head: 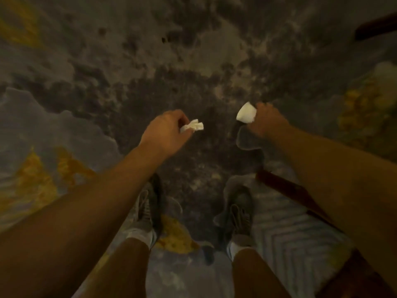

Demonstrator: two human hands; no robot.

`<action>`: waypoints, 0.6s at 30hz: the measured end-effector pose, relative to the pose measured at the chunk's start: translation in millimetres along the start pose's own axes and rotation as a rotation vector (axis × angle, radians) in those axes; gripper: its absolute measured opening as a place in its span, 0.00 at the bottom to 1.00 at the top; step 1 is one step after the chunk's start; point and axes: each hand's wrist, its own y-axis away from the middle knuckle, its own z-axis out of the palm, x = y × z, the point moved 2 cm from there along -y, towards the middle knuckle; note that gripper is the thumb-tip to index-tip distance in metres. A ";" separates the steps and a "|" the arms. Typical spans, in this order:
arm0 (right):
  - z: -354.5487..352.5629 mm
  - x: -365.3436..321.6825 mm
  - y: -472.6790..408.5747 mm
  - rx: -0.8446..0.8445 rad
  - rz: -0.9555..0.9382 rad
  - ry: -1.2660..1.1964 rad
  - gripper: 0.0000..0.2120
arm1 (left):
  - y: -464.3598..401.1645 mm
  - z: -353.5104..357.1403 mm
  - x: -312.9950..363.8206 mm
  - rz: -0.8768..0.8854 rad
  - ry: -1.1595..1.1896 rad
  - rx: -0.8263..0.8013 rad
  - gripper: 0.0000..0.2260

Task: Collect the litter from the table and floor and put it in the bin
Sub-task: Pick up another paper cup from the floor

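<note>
I look straight down at a patterned carpet. My left hand (166,131) is stretched out in front of me and pinches a crumpled white tissue (193,126) between its fingertips. My right hand (266,121) grips a small white paper cup (246,112), tilted with its base pointing up and left. Both hands hang in the air above the floor, about a forearm's length apart. No bin and no table top are in view.
The carpet (150,61) is grey and dark with yellow patches. My two feet in grey shoes (146,211) stand at the bottom centre. A dark red wooden furniture edge (285,190) runs under my right arm, and another dark piece (373,29) sits at the top right.
</note>
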 end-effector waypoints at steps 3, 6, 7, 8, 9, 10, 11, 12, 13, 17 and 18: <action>37.2 7.3 -52.2 0.035 0.063 -0.041 0.42 | -27.5 30.7 -38.8 0.008 0.021 0.000 0.08; 63.0 14.2 -82.5 0.051 0.076 0.031 0.41 | -40.8 51.1 -63.6 -0.013 0.035 -0.005 0.07; 66.9 16.4 -88.7 0.068 0.071 0.050 0.39 | -42.5 55.0 -67.8 -0.020 0.040 -0.005 0.07; 68.2 17.3 -90.8 0.083 0.064 0.057 0.39 | -42.5 57.2 -69.3 -0.023 0.044 -0.005 0.07; 68.8 18.2 -90.9 0.090 0.056 0.058 0.39 | -40.9 58.4 -69.7 -0.026 0.051 -0.008 0.07; 66.0 17.5 -86.7 0.089 0.052 0.056 0.40 | -38.7 56.2 -67.5 -0.033 0.056 -0.017 0.07; 64.2 16.5 -81.3 0.083 0.050 0.045 0.40 | -36.2 53.6 -65.1 -0.041 0.062 -0.028 0.07; 58.3 13.1 -71.3 0.077 0.047 0.015 0.40 | -33.1 47.9 -59.7 -0.041 0.061 -0.038 0.07; 51.7 7.4 -58.1 0.077 0.038 -0.026 0.41 | -28.5 38.8 -53.1 -0.036 0.054 -0.042 0.07; 5.5 -28.9 27.1 0.118 -0.017 -0.160 0.42 | -4.8 -25.5 -12.6 -0.031 0.054 0.007 0.07; -9.5 -37.3 54.1 0.141 -0.033 -0.191 0.41 | 1.8 -46.3 -0.3 -0.032 0.067 0.022 0.07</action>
